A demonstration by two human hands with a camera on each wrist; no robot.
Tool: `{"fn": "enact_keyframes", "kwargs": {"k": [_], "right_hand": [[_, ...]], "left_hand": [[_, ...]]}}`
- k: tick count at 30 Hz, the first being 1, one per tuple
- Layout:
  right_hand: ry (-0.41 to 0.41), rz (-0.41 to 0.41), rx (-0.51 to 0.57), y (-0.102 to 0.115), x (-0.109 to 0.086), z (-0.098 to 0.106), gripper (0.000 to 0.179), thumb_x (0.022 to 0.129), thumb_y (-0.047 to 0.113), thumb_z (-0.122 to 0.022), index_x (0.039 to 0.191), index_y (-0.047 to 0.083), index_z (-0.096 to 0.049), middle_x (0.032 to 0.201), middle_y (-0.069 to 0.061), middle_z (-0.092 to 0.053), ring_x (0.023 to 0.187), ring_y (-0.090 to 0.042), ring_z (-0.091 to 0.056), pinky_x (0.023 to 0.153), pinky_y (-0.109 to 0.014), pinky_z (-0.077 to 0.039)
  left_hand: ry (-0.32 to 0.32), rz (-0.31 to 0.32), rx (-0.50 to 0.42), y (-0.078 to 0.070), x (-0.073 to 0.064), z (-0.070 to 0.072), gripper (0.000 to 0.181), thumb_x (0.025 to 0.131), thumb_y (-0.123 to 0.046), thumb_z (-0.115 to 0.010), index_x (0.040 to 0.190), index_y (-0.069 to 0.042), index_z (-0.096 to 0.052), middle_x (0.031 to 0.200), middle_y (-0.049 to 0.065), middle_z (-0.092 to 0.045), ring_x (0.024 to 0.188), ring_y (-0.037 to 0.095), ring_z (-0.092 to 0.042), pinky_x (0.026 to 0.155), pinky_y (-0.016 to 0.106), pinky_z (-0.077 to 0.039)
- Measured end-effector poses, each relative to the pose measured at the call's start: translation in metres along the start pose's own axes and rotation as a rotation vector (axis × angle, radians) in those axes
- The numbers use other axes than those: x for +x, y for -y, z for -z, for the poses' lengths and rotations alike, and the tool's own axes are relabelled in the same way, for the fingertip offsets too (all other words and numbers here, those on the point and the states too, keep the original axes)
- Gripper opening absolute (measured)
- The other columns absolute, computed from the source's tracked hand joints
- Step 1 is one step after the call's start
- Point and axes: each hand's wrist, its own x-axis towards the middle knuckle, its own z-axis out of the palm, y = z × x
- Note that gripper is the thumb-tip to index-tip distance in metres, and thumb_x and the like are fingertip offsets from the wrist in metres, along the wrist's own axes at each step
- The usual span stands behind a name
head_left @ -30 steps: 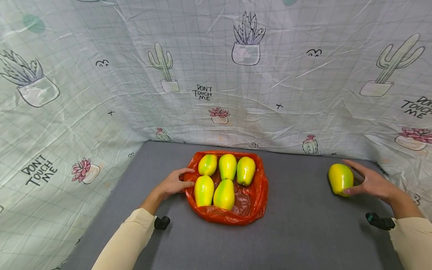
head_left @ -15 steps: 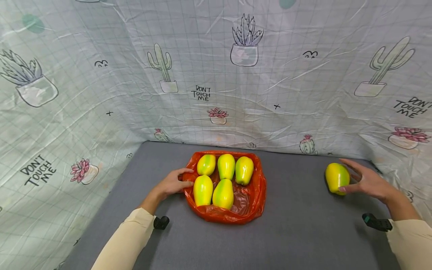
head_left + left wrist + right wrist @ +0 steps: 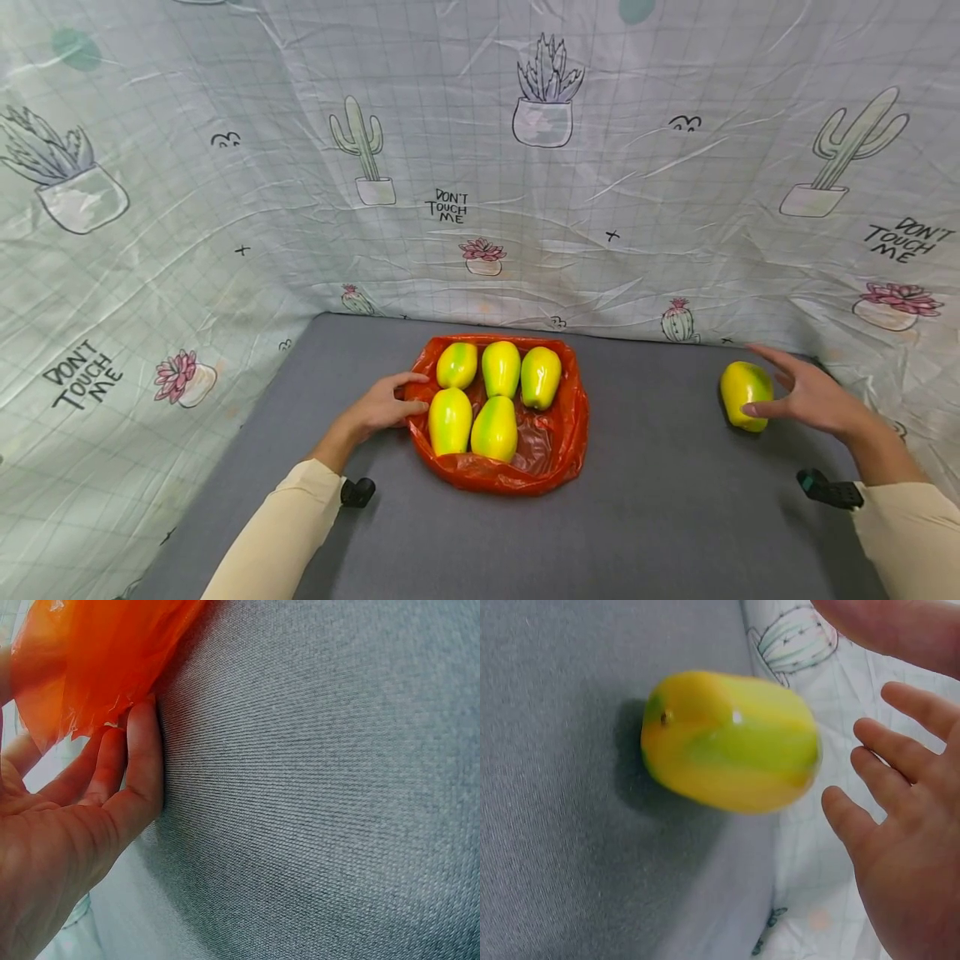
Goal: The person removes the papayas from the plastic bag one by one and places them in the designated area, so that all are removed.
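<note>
My left hand (image 3: 381, 407) holds the left rim of a red plastic bag (image 3: 504, 479) in the head view. Up close in the left wrist view, the hand's curled fingers (image 3: 142, 746) meet the bag's thin orange-looking edge, near the grey surface. Several glossy yellow-green papayas (image 3: 492, 429) lie in the bag, whose mouth is spread wide. A single papaya (image 3: 745, 396) lies outside it, far to the right. Beside that fruit my right hand (image 3: 813, 398) is spread, thumb in front of it; in the right wrist view a gap separates the fingers (image 3: 889, 776) from the papaya (image 3: 731, 742).
Everything rests on a grey cloth-covered table (image 3: 645, 517). A pale sheet (image 3: 600, 200) printed with potted cacti hangs round the back and both sides. Each wrist carries a small black device (image 3: 831, 489).
My right hand's fingers have spread wider and risen a little at the lone papaya, which stays put. The left hand keeps its place on the bag. The head view has shifted slightly.
</note>
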Motion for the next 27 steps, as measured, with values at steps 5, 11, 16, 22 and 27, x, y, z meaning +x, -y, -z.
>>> {"fn": "enact_keyframes", "kwargs": {"k": [5, 11, 16, 22, 27], "right_hand": [[-0.019, 0.02, -0.003, 0.01, 0.0, -0.005, 0.107, 0.085, 0.027, -0.084, 0.165, 0.0, -0.017, 0.165, -0.039, -0.019, 0.136, -0.074, -0.029, 0.103, -0.082, -0.032], [-0.036, 0.058, 0.01, 0.019, 0.0, -0.01, 0.103, 0.085, 0.025, -0.085, 0.163, -0.001, -0.023, 0.165, -0.037, -0.025, 0.137, -0.072, -0.032, 0.105, -0.079, -0.033], [-0.049, 0.091, 0.026, 0.023, 0.0, -0.014, 0.099, 0.084, 0.025, -0.086, 0.162, 0.002, -0.029, 0.166, -0.033, -0.026, 0.143, -0.061, -0.033, 0.119, -0.02, -0.036], [-0.04, 0.15, 0.071, 0.025, -0.001, -0.019, 0.096, 0.085, 0.019, -0.085, 0.161, -0.001, -0.03, 0.164, -0.033, -0.03, 0.143, -0.056, -0.033, 0.098, 0.005, -0.028], [-0.036, 0.166, 0.076, 0.028, -0.003, -0.021, 0.093, 0.084, 0.021, -0.086, 0.159, 0.001, -0.035, 0.161, -0.031, -0.036, 0.141, -0.003, -0.047, 0.094, 0.003, -0.033]], "left_hand": [[0.008, 0.009, -0.03, 0.0, 0.0, 0.0, 0.059, 0.095, -0.022, -0.074, 0.148, -0.007, -0.053, 0.133, 0.021, -0.056, 0.091, 0.018, -0.064, 0.074, 0.026, -0.055], [0.011, 0.014, -0.032, -0.001, -0.001, 0.0, 0.059, 0.095, -0.022, -0.074, 0.148, -0.007, -0.053, 0.134, 0.022, -0.056, 0.09, 0.019, -0.063, 0.074, 0.026, -0.056], [0.011, 0.02, -0.044, 0.0, -0.001, 0.001, 0.059, 0.095, -0.022, -0.074, 0.148, -0.007, -0.053, 0.135, 0.022, -0.056, 0.09, 0.019, -0.064, 0.074, 0.026, -0.056], [0.013, 0.019, -0.045, -0.001, -0.002, 0.0, 0.06, 0.094, -0.021, -0.075, 0.148, -0.006, -0.053, 0.134, 0.023, -0.056, 0.088, 0.018, -0.063, 0.073, 0.026, -0.056], [0.006, 0.023, -0.051, -0.002, -0.002, 0.0, 0.06, 0.093, -0.021, -0.075, 0.147, -0.007, -0.054, 0.133, 0.021, -0.057, 0.086, 0.017, -0.063, 0.072, 0.026, -0.055]]}}
